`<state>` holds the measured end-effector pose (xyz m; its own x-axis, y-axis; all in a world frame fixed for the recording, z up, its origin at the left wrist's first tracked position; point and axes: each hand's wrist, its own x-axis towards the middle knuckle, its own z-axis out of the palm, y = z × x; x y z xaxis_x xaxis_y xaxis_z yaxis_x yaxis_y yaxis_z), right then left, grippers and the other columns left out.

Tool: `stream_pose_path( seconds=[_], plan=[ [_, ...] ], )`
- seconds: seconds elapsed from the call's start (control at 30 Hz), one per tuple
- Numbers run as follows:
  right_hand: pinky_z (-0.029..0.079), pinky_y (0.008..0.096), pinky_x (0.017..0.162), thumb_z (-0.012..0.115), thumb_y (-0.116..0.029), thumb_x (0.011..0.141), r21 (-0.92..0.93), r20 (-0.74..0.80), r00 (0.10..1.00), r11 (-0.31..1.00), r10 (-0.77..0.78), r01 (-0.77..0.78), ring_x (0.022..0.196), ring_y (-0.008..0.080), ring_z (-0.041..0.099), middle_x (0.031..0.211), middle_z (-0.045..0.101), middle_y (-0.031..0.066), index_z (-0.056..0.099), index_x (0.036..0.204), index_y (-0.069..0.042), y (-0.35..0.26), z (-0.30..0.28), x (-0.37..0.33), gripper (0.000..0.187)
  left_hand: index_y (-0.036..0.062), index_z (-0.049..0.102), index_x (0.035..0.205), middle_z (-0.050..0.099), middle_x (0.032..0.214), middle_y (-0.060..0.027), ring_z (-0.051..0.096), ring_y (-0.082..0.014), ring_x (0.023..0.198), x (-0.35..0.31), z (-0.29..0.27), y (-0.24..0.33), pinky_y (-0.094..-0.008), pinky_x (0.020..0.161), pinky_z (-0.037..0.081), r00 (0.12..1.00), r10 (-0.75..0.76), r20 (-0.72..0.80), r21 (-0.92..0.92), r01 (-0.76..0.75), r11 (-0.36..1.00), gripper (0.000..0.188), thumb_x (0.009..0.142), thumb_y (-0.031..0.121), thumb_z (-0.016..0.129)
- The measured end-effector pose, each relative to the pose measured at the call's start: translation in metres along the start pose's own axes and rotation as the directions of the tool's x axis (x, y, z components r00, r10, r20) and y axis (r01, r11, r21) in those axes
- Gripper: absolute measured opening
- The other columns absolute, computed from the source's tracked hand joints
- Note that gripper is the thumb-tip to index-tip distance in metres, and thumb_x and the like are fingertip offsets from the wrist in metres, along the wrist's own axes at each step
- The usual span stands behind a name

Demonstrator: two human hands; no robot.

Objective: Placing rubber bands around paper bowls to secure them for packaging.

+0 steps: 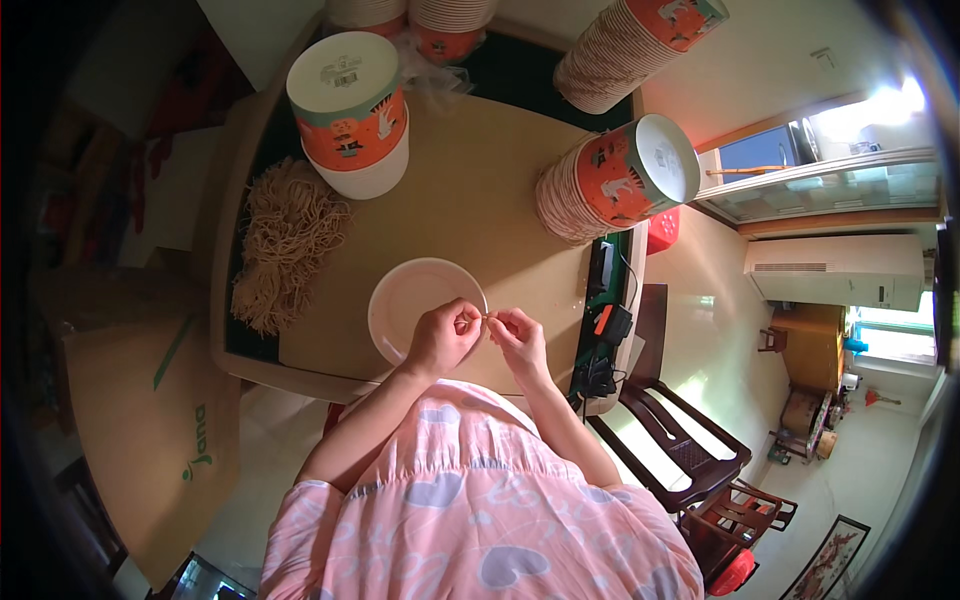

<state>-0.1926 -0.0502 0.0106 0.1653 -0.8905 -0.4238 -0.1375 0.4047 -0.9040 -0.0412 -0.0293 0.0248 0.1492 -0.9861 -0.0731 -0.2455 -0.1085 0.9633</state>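
My left hand [448, 334] is closed in a pinch over the right part of an open white paper tub [408, 285]. Its fingertips meet those of my right hand [520, 343], also pinched, just at the tub's right rim. Something small and thin seems to be between the fingertips, too small to name. The tub stands on a brown board [480, 170] close to the table's near edge. To its left lies a tangled bundle of beige cords [290, 235]. Behind that bundle, orange and green printed paper tubs [352, 125] are stacked upside down.
More stacked paper tubs lean at the right [612, 180] and far right [640, 50]. A power strip [600, 268] with black plugs and cables runs along the table's right edge. A large cardboard box [150, 430] stands at the left, a dark wooden chair [680, 440] at the right.
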Motion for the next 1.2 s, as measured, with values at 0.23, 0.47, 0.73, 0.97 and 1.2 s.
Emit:
stream_pose_path(
  seconds=[0.23,0.47,0.73,0.97,1.2],
  plan=[
    [0.043,0.0200,0.062,0.062,-0.013,0.088,0.018,0.032,0.995,0.996,0.092,-0.092,0.066,0.0075,0.054,0.076,0.061,0.0004,0.063,0.093,0.001,-0.002,-0.002,0.000,0.015,0.0045,0.059,0.077,0.058,0.061,-0.0064,0.055,-0.0142,0.051,0.001,-0.002,0.002,-0.0280,0.049,0.044,1.000,-0.014,0.004,0.015,0.014,1.000,0.008,0.077,0.005,0.066],
    [0.043,0.0203,0.061,0.062,-0.013,0.088,0.066,0.024,0.994,0.992,0.108,-0.110,0.066,0.0076,0.054,0.075,0.061,0.0006,0.064,0.095,0.002,-0.006,-0.001,-0.001,0.017,0.0059,0.061,0.077,0.059,0.071,-0.0066,0.059,-0.0208,0.057,-0.005,-0.002,0.008,-0.0316,0.052,0.047,0.994,0.105,-0.037,0.168,-0.097,0.981,0.006,0.075,0.006,0.067],
    [0.042,0.0202,0.061,0.063,-0.013,0.087,0.065,0.010,0.994,0.992,0.107,-0.107,0.065,0.0076,0.054,0.075,0.062,0.0011,0.065,0.094,0.002,-0.005,-0.001,-0.001,0.017,0.0065,0.061,0.075,0.059,0.070,-0.0066,0.060,-0.0231,0.059,-0.004,0.000,0.004,-0.0329,0.053,0.047,0.983,0.177,-0.039,0.239,-0.163,0.957,0.007,0.073,0.005,0.068],
    [0.043,0.0199,0.060,0.063,-0.012,0.087,0.068,-0.014,0.996,0.994,0.091,-0.090,0.066,0.0078,0.054,0.076,0.062,0.0015,0.065,0.096,0.003,-0.008,0.004,-0.004,0.018,0.0067,0.058,0.072,0.059,0.071,-0.0065,0.060,-0.0246,0.062,-0.005,0.004,0.001,-0.0339,0.054,0.049,0.962,0.264,-0.065,0.331,-0.228,0.915,0.009,0.072,0.004,0.067],
    [0.043,0.0199,0.061,0.063,-0.012,0.086,0.030,-0.003,0.996,0.996,0.084,-0.084,0.066,0.0075,0.054,0.076,0.062,0.0015,0.065,0.096,0.003,-0.010,0.005,-0.005,0.018,0.0066,0.059,0.075,0.060,0.072,-0.0066,0.061,-0.0248,0.062,-0.007,0.005,0.000,-0.0340,0.054,0.049,0.965,0.251,-0.076,0.332,-0.213,0.919,0.008,0.072,0.004,0.067]
  ],
)
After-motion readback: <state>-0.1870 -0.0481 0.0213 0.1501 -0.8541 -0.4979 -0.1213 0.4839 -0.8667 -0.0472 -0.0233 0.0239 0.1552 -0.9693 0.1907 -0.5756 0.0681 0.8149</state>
